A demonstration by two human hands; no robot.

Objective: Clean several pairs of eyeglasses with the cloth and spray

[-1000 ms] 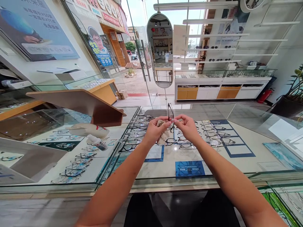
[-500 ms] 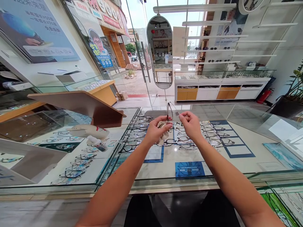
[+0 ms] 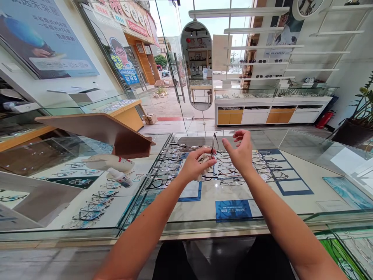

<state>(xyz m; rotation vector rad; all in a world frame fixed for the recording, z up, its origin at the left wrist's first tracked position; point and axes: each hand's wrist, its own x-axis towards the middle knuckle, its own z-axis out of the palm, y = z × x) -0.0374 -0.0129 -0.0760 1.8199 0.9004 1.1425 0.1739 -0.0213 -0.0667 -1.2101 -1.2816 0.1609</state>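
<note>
Pinched between the fingertips and thumb of my left hand point(image 3: 194, 166) is a pair of thin dark-framed eyeglasses point(image 3: 213, 146), seen nearly edge-on and held upright. A crumpled pale cloth point(image 3: 203, 158) is tucked into the same palm, partly hidden by the fingers. My right hand point(image 3: 241, 151) is raised just right of the eyeglasses, apart from them, its thumb and fingers spread with nothing in them. Below both hands, rows of eyeglasses point(image 3: 229, 171) lie in the glass display case point(image 3: 201, 212).
On the left side of the counter lie a white bottle point(image 3: 119, 177) and a pale, elongated object point(image 3: 109, 161). A brown slanted stand point(image 3: 116, 132) rises behind them. A blue card point(image 3: 233, 210) is near the front edge. An oval mirror point(image 3: 197, 66) stands beyond the counter.
My right hand has let go of a small tag-like piece by the eyeglasses, opened and turned upward. My left hand has shifted slightly right with the eyeglasses and cloth.
</note>
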